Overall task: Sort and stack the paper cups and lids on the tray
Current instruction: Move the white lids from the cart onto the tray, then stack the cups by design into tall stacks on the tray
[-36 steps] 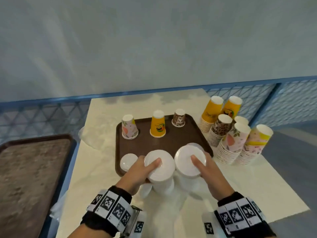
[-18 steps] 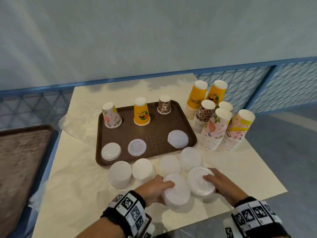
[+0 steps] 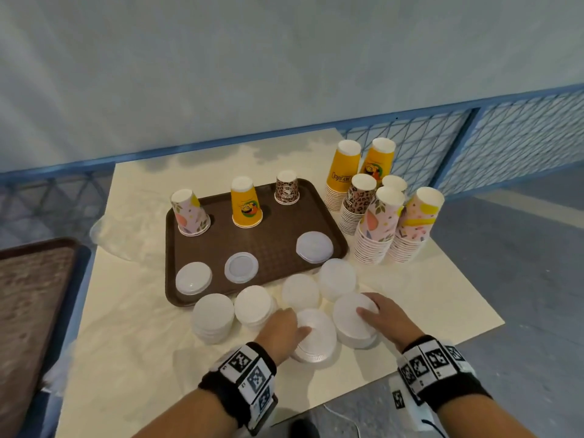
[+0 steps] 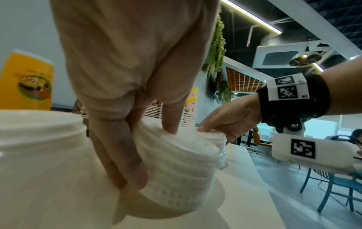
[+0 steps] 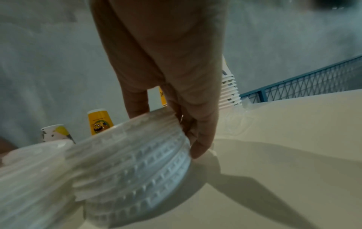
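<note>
Two hands: both sit at the near edge of the tabletop (image 3: 442,298), each gripping its own stack of white lids.
Left hand (image 3: 279,327): fingers curled down the left side of the left lid stack (image 3: 316,335), thumb on its top lid; the stack rests on the tabletop.
Right hand (image 3: 384,317): fingers curled round the right side of the right lid stack (image 3: 350,320), one finger across its top; in the right wrist view this stack leans to one side.
Lid look: white, round, thin plastic with ribbed rims, nested tightly.
Loose lid stacks: four more, standing on the tabletop just beyond the hands along the tray's near edge, the leftmost (image 3: 213,314) the tallest.
Tray (image 3: 275,229): brown, textured, rounded corners, lying mid-tabletop.
Lids on tray: three singles in a row by its near edge, left (image 3: 193,277), middle (image 3: 241,267), right (image 3: 314,246).
Cups on tray: three upside down along its far edge, floral (image 3: 189,213), yellow (image 3: 246,203), leopard-print (image 3: 286,188).
Cup stacks (image 3: 379,203): several upside-down stacks at the tabletop's far right corner, beside the tray, in the same three prints.
</note>
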A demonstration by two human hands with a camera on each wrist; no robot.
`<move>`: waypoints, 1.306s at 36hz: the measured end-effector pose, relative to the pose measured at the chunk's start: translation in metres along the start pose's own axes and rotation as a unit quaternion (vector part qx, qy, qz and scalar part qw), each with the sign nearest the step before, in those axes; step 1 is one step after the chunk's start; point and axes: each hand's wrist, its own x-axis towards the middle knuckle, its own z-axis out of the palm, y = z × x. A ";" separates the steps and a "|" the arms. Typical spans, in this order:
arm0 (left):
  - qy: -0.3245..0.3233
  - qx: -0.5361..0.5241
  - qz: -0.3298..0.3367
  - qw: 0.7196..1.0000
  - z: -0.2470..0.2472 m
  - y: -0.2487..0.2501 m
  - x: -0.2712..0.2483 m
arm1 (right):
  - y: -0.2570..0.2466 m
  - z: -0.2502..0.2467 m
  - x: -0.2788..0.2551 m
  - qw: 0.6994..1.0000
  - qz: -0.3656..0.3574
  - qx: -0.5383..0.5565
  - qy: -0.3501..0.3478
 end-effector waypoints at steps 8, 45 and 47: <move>-0.004 0.066 0.005 0.998 -0.009 0.007 -0.002 | 0.002 0.012 0.000 0.998 0.017 -0.033 0.051; 0.132 -0.235 0.061 0.961 -0.046 0.140 0.094 | 0.018 -0.096 0.082 0.971 -0.018 0.102 0.216; 0.139 -0.275 0.037 0.951 -0.037 0.148 0.109 | 0.019 -0.101 0.089 0.973 -0.024 0.105 0.205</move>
